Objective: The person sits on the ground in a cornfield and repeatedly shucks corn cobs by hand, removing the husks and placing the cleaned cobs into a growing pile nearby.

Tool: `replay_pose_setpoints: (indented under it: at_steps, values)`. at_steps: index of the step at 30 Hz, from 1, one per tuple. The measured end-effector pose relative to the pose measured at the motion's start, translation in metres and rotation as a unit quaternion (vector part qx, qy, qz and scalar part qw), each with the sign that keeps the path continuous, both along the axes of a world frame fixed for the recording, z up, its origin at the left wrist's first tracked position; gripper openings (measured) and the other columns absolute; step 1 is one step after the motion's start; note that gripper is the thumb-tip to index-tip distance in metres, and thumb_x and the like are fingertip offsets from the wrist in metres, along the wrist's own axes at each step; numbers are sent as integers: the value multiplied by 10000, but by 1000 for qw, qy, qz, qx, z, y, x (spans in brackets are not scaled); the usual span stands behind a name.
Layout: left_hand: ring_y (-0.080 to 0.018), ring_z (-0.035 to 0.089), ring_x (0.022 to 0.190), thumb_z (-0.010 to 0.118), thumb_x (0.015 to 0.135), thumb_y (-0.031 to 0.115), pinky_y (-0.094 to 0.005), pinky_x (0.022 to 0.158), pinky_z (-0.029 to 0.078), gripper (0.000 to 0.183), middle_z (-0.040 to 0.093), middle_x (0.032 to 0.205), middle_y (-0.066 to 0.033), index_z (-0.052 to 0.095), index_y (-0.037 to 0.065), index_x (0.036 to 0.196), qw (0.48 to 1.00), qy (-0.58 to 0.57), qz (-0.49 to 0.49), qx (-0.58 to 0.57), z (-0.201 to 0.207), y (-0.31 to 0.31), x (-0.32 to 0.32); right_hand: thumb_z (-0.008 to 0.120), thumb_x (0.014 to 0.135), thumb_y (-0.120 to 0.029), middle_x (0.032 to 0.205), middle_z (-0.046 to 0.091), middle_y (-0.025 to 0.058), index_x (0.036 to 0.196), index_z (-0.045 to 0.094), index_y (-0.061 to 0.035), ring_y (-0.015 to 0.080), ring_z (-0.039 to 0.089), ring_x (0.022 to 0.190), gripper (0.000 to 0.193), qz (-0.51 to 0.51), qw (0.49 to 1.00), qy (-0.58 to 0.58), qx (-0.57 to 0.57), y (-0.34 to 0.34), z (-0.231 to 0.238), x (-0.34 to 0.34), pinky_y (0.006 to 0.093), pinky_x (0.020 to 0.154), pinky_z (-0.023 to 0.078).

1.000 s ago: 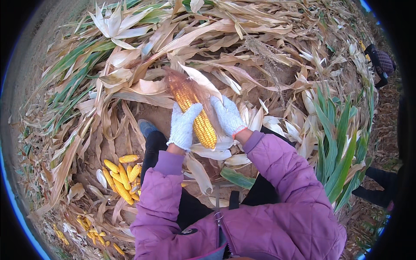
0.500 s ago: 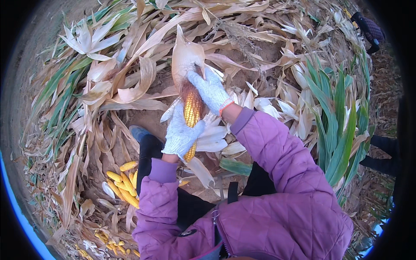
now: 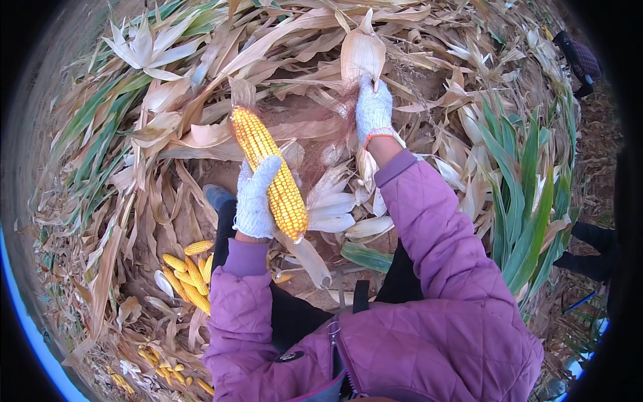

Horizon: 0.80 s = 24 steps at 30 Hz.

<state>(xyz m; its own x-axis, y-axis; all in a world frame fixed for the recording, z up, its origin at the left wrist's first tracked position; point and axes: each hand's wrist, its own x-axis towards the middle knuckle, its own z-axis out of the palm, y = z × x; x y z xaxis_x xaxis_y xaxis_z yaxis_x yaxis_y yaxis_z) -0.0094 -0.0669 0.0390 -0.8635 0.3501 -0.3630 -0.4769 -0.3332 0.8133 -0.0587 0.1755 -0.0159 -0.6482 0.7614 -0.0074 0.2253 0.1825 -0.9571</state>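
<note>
A bare yellow ear of corn [image 3: 276, 175] slants across my gloved left hand [image 3: 257, 199], whose thumb lies over it and whose fingers go round behind. Some brown silk clings to its far tip. Up and to the right, my right hand [image 3: 374, 110], in a white knitted glove, is closed on the base of a pale, dry corn husk [image 3: 362, 57]. Reddish silk hangs beside that hand. The husk and the ear are apart from each other.
Several husked ears of corn [image 3: 194, 271] lie in a pile by my left leg, with more cobs [image 3: 161, 367] farther down. Dry husks and stalks [image 3: 281, 40] cover the ground ahead. Green leaves [image 3: 526, 194] stand at the right, near another person's dark-clad legs [image 3: 591, 251].
The ear has come out of its husk. My left hand has moved it a little left, while my right hand has gone up and right with the husk.
</note>
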Motion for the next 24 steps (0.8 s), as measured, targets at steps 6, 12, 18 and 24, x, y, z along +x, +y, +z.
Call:
replay_pose_setpoints:
  at_steps: [6,12,18,24]
  values:
    - [-206,649,697,678,885,190,-324,618,567,328,631,881,-90,512,40,1124,1000,-20,-3,7,5,-5,2,690,764,-566,1208,607,206,1317,500,-47,356,581,1147,783,344,862,-232,292,-10,15,3,437,976,461]
    - [-200,652,711,658,905,260,-314,623,567,361,639,902,-95,507,44,1151,998,28,43,-23,-3,2,-1,563,900,-535,1273,588,147,1330,514,-50,322,590,1124,650,468,848,-176,177,-38,17,13,437,936,461]
    - [-150,643,856,701,867,94,-285,735,544,384,617,996,-60,502,60,1194,991,32,126,-13,-16,7,-9,677,792,-590,1183,611,217,1354,432,19,345,602,1101,865,622,780,-38,-50,-86,-9,52,382,965,442]
    - [-198,648,860,669,890,117,-331,776,542,314,651,950,-94,533,39,1162,982,86,166,29,-8,0,-14,704,767,-496,1113,607,219,1229,479,-14,360,606,1048,705,611,790,-41,38,-90,8,56,410,898,474]
